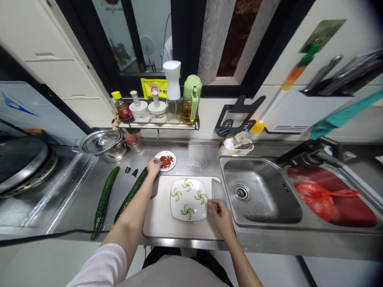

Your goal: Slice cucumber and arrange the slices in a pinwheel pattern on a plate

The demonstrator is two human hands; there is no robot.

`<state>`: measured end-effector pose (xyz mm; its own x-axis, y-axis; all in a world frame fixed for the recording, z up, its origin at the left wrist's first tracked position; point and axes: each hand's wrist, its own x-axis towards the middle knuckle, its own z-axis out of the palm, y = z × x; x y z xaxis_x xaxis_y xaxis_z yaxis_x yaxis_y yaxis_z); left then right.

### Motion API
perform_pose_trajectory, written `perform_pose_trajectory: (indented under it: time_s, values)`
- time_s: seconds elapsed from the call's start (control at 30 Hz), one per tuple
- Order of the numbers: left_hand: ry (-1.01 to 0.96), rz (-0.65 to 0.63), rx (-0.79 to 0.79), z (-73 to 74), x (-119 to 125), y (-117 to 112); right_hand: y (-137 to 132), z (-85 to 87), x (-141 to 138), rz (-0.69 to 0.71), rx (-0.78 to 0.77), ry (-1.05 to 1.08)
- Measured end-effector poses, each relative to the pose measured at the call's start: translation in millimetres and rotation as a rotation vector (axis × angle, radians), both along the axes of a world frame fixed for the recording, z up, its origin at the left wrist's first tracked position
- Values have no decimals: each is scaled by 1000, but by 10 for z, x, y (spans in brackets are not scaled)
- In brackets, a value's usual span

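Note:
My left hand [153, 166] reaches to a small white dish [172, 154] of red dried berries [166, 161], like goji berries. Its fingertips are pinched at the dish's left side; what they hold, if anything, is too small to make out. A squarish white plate [188, 196] lies on a pale cutting board [158, 227]. Four-sided in layout, several pinwheels of green-edged cucumber slices [187, 211] sit on it. Beside the plate's right edge, my right hand [221, 217] hovers with curled fingers pressed together, their contents hidden.
Two whole-looking cucumbers [104, 199] and cucumber end pieces [134, 172] lie left of the board. A lidded steel pot [103, 145] stands behind them. To the right is a steel sink [263, 191]; a red bag [317, 199] lies in the second basin. Bottles [173, 91] line a shelf.

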<state>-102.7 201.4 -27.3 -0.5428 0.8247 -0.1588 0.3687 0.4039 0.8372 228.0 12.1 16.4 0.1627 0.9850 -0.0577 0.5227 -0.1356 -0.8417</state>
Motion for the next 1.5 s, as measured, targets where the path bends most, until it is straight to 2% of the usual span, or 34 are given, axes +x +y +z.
perform_pose_trajectory:
  time_s: [0.2,0.37,0.5,0.63,0.73,0.9,1.17,1.5]
  values:
    - [-139,22,92,131,61,-63,-32,-11,-8,-9,2,-5]
    - [-251,-3,189,278,219,-241,19,-16,-53,27,9,-11]
    - [-319,-60,311,418,457,-479,216,168,-206,94,64,41]
    - [-398,-232,417,614,708,-801,472,463,-406,156,121,92]
    - [-391,-295,441,774,845,-1041,608,650,-529,197,153,114]
    - [-356,-345,434,968,946,-1298,678,753,-661,310,187,123]
    - [-293,-416,391,1057,1014,-1435,665,707,-720,386,190,133]
    - [-217,-483,416,1058,1047,-1516,614,687,-692,452,231,129]
